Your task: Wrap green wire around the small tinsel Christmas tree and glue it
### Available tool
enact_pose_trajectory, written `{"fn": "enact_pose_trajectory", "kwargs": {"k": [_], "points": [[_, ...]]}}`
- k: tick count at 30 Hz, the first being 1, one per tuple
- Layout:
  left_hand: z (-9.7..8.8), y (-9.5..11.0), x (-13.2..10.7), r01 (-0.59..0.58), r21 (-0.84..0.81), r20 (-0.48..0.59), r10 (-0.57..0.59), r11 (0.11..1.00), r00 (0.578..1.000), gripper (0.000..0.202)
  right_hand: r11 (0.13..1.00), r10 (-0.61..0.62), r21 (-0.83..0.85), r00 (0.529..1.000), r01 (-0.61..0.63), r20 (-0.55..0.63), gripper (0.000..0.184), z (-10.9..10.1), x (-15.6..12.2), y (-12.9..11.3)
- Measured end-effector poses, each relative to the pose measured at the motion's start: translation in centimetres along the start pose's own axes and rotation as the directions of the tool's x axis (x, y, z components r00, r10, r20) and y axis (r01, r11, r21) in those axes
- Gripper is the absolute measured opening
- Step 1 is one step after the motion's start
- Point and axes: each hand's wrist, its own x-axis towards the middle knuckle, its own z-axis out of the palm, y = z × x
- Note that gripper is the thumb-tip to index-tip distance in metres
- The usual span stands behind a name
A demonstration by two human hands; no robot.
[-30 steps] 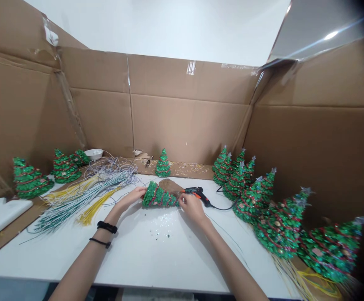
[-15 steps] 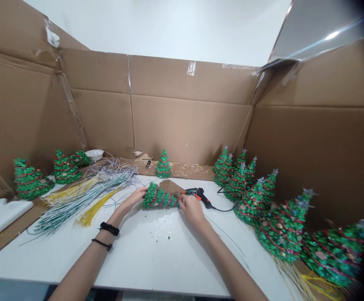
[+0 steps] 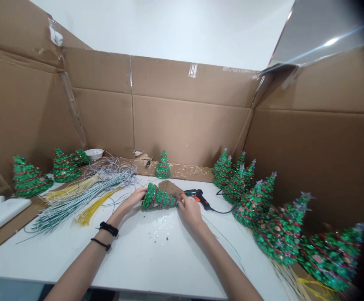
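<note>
A small green glittery Christmas tree [image 3: 158, 198] with red garland is tipped on its side above the white table. My left hand [image 3: 137, 196] holds it by the wide base end, its fingers partly hidden behind the tree. At the narrow tip, my right hand [image 3: 188, 210] is closed with its fingertips pressed together; whether something small is between them I cannot make out. Just behind the right hand lies a black and orange glue gun [image 3: 197, 196], its nozzle over a brown cardboard piece [image 3: 170, 187].
Finished trees with silver stars [image 3: 282, 228] line the right side. Bundles of green, white and yellow wires [image 3: 84, 200] lie at left, near a white bowl [image 3: 94, 154]. One tree [image 3: 163, 165] stands at the back. Cardboard walls [image 3: 188, 113] enclose the table; glitter is scattered in front.
The view has shifted slightly. Both hands stay at the tree, almost in the same pose.
</note>
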Motion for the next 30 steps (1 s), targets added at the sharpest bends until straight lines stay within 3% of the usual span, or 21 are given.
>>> {"fn": "enact_pose_trajectory", "kwargs": {"k": [13, 16, 19, 22, 25, 30], "points": [[0.8, 0.9, -0.6, -0.050, 0.025, -0.028, 0.050, 0.998, 0.998, 0.023, 0.981, -0.190, -0.043, 0.981, 0.189, -0.025, 0.034, 0.5, -0.1, -0.1], [0.6, 0.7, -0.4, -0.068, 0.074, -0.021, 0.070, 0.995, 0.997, 0.021, 0.980, -0.171, -0.109, 0.983, 0.164, -0.064, 0.028, -0.1, -0.1, 0.0], [-0.2, 0.3, -0.1, -0.092, 0.218, -0.085, 0.112, 0.972, 0.990, 0.021, 0.993, -0.077, -0.097, 0.993, 0.068, -0.092, 0.026, -1.3, 0.0, 0.6], [-1.1, 0.3, 0.0, -0.117, 0.396, -0.190, 0.206, 0.911, 0.960, 0.021, 0.999, -0.029, 0.026, 1.000, 0.029, 0.011, 0.022, -2.2, 0.1, 1.3], [-1.6, 0.8, -0.3, -0.139, 0.575, -0.222, 0.318, 0.806, 0.922, 0.021, 0.994, -0.045, 0.098, 0.995, 0.036, 0.085, 0.017, -2.6, 0.1, 1.9], [-1.4, 0.9, -0.8, -0.209, 0.820, -0.044, 0.424, 0.532, 0.905, 0.018, 0.991, -0.057, 0.130, 0.992, 0.042, 0.111, 0.015, -2.4, 0.4, 2.4]]}}
